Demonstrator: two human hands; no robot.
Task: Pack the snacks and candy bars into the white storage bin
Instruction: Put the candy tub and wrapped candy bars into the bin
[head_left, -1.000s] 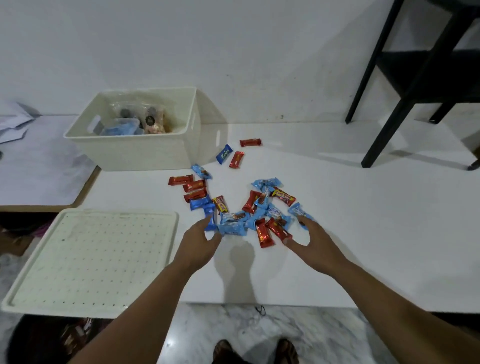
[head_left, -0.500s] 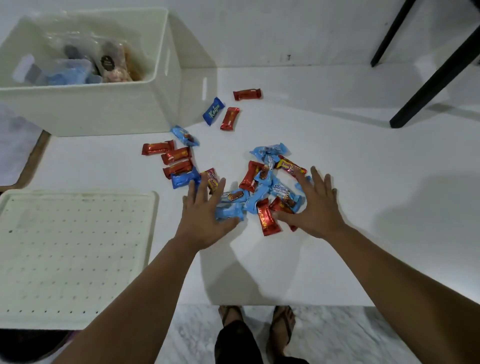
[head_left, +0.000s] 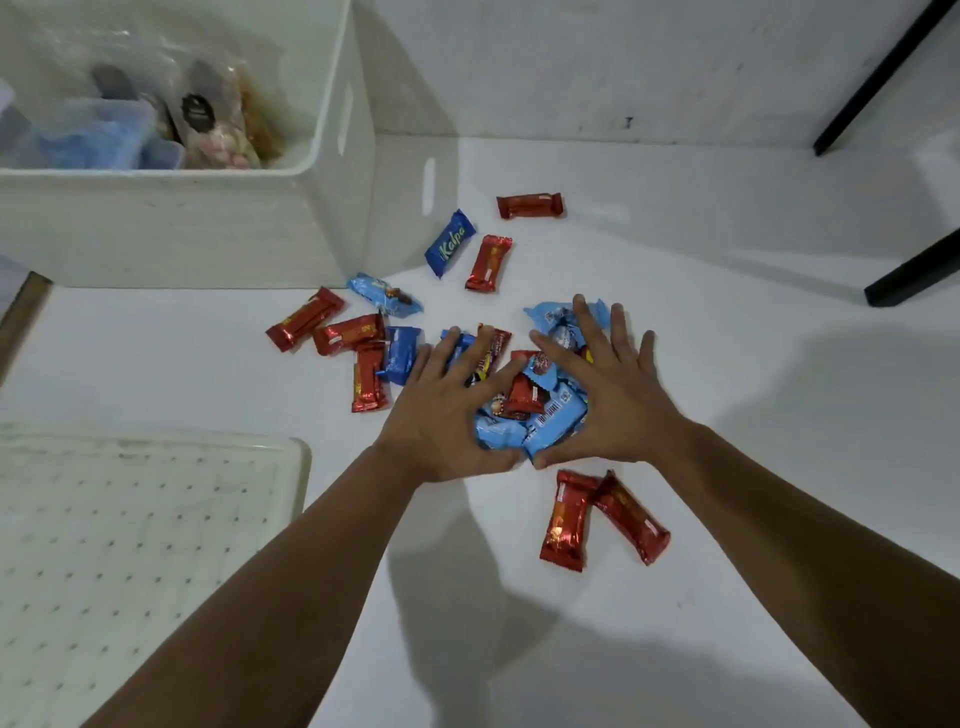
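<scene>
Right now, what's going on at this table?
A person is packing wrapped candy bars into the white storage bin. Both hands are cupped around a heap of blue and red bars: left hand on one side, right hand on the other, thumbs nearly meeting. Nothing is lifted yet. More bars lie scattered on the table, two red ones nearest the person. The bin already holds bagged snacks.

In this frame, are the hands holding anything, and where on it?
Both hands, left and right, cup a heap of blue and red candy wrappers from either side, thumbs at its near edge, fingers spread over the top. Nothing is lifted.
</scene>
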